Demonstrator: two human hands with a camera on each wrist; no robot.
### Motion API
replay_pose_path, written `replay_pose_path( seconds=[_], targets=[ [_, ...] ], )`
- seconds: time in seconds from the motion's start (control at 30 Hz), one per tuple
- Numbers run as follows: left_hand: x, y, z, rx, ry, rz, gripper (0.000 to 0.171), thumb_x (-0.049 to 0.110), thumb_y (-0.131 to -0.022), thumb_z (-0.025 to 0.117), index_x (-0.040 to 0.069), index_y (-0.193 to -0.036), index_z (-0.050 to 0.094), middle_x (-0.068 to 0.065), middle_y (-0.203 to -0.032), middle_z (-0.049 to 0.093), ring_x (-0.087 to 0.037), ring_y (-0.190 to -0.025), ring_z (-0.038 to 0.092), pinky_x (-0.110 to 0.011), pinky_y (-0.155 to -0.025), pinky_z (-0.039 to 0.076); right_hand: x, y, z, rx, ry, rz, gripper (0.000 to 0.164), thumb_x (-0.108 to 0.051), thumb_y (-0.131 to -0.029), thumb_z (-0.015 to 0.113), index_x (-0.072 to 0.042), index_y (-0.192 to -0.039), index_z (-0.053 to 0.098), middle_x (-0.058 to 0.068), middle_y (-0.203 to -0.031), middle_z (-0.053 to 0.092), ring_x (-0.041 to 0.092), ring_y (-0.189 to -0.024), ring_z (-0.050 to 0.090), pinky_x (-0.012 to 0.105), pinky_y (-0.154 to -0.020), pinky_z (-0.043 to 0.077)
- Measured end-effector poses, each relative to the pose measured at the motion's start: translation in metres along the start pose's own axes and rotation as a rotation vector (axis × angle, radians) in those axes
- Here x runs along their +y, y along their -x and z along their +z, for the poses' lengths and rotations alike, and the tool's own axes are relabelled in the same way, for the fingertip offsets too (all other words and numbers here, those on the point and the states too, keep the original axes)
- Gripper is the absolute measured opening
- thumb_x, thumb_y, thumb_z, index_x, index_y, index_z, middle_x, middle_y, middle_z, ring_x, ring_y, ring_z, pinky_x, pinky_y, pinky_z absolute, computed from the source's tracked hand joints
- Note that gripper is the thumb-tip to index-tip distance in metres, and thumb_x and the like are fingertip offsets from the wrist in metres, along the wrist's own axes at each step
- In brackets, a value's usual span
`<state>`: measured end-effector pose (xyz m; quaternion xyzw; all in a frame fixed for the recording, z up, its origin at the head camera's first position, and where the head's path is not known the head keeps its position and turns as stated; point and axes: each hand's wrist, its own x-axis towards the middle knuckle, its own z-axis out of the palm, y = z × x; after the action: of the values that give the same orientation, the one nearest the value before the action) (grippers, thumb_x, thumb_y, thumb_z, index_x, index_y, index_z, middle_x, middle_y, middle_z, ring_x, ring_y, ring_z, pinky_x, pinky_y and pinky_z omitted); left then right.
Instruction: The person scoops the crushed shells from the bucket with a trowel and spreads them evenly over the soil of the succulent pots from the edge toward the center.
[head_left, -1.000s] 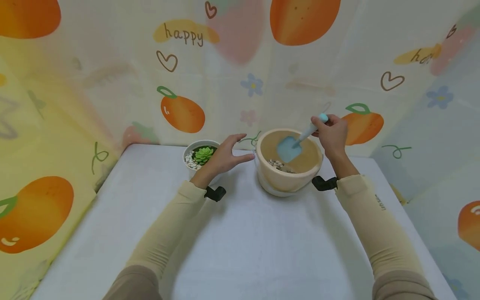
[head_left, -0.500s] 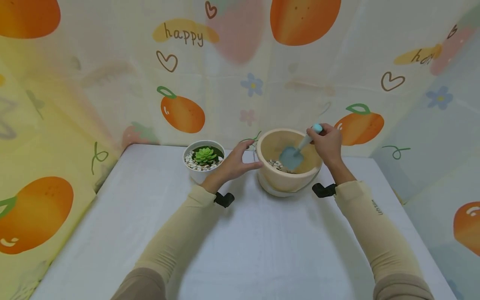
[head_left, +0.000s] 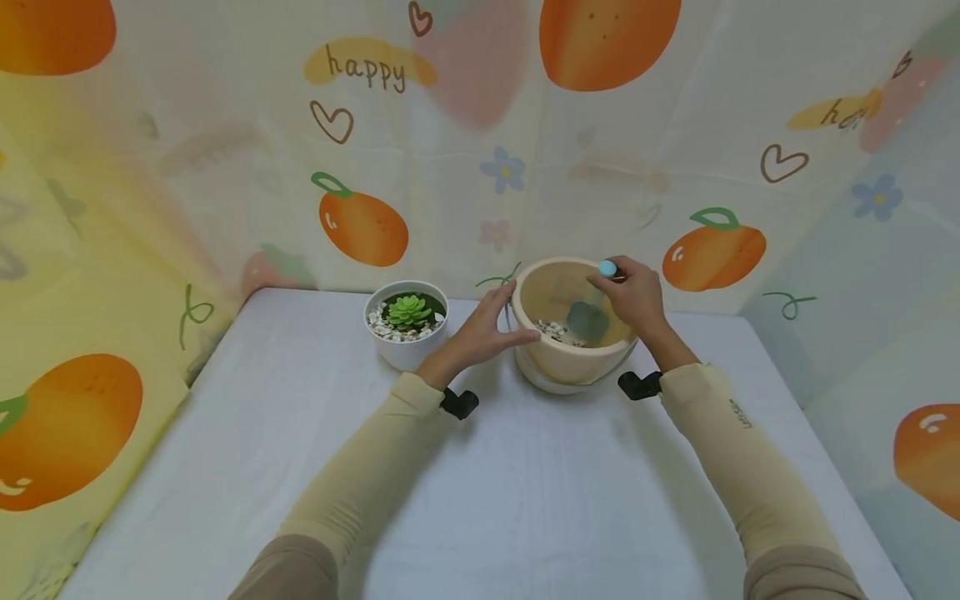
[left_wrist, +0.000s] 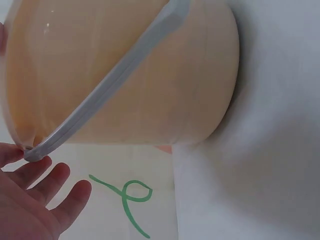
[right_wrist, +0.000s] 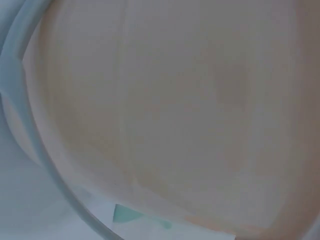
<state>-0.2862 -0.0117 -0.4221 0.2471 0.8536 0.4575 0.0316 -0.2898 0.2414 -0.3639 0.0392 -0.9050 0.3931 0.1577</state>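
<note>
In the head view my right hand (head_left: 636, 296) pinches the pale blue handle of a toy shovel (head_left: 588, 321). The shovel's blade is down inside a peach-coloured bucket (head_left: 573, 360), close over a small heap of black and white pebbles (head_left: 551, 330) at the bottom. My left hand (head_left: 483, 332) is at the bucket's left rim, thumb toward the front and fingers spread toward the back. In the left wrist view its fingertips (left_wrist: 60, 175) are right by the end of the grey carrying handle (left_wrist: 110, 82). The right wrist view shows the bucket's wall (right_wrist: 160, 115), without the hand.
A white pot (head_left: 405, 354) with an artificial green succulent (head_left: 408, 312) and white stones stands left of the bucket, beside my left wrist. A white cloth covers the table (head_left: 510, 500). Right behind the table hangs a printed curtain (head_left: 450, 208).
The shovel has gone down deeper into the bucket, and my right hand has moved left and lower with it. My left hand has come right, to the bucket's rim, uncovering the succulent pot.
</note>
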Motion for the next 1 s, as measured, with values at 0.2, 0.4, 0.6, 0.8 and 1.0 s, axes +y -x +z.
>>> replay_pose_path(
  seconds=[0.2, 0.4, 0.6, 0.8, 1.0],
  targets=[
    [0.001, -0.001, -0.002, -0.010, -0.055, -0.032, 0.100, 0.045, -0.083, 0.075, 0.010, -0.157, 0.018, -0.018, -0.160, 0.023, -0.034, -0.147, 0.026, -0.053, -0.116, 0.030, -0.006, -0.002, 0.011, -0.035, 0.125, -0.025, 0.031, -0.022, -0.091, 0.069, 0.006, -0.105, 0.065, 0.026, -0.101, 0.070, 0.038, -0.097, 0.068, 0.048, -0.082, 0.054],
    [0.002, -0.001, -0.003, -0.023, -0.050, -0.043, 0.099, 0.044, -0.084, 0.074, 0.011, -0.157, 0.016, -0.017, -0.161, 0.019, -0.035, -0.148, 0.023, -0.052, -0.117, 0.029, -0.015, -0.007, 0.027, -0.099, 0.163, 0.007, 0.038, -0.029, -0.094, 0.065, 0.006, -0.106, 0.058, 0.025, -0.101, 0.069, 0.038, -0.093, 0.067, 0.047, -0.081, 0.054],
    [0.003, -0.003, -0.002, -0.044, -0.046, -0.061, 0.100, 0.046, -0.085, 0.073, 0.011, -0.157, 0.014, -0.017, -0.162, 0.016, -0.036, -0.148, 0.022, -0.052, -0.117, 0.028, -0.025, -0.005, 0.034, -0.211, 0.116, -0.042, 0.035, -0.029, -0.095, 0.063, 0.004, -0.103, 0.052, 0.025, -0.107, 0.066, 0.039, -0.103, 0.066, 0.047, -0.085, 0.053],
    [0.004, -0.004, -0.002, -0.065, -0.042, -0.066, 0.100, 0.046, -0.086, 0.071, 0.011, -0.158, 0.011, -0.018, -0.163, 0.012, -0.035, -0.150, 0.018, -0.053, -0.118, 0.025, -0.023, -0.002, 0.033, -0.244, 0.041, -0.138, 0.028, -0.021, -0.093, 0.066, 0.004, -0.098, 0.054, 0.021, -0.097, 0.062, 0.039, -0.104, 0.065, 0.046, -0.088, 0.053],
    [0.004, -0.004, -0.001, -0.064, -0.037, -0.063, 0.100, 0.046, -0.086, 0.072, 0.009, -0.157, 0.012, -0.018, -0.163, 0.013, -0.035, -0.150, 0.017, -0.053, -0.119, 0.024, -0.017, 0.001, 0.033, -0.293, -0.070, -0.221, 0.021, -0.016, -0.090, 0.070, 0.002, -0.096, 0.060, 0.009, -0.089, 0.057, 0.018, -0.083, 0.053, 0.026, -0.078, 0.048]
  ],
)
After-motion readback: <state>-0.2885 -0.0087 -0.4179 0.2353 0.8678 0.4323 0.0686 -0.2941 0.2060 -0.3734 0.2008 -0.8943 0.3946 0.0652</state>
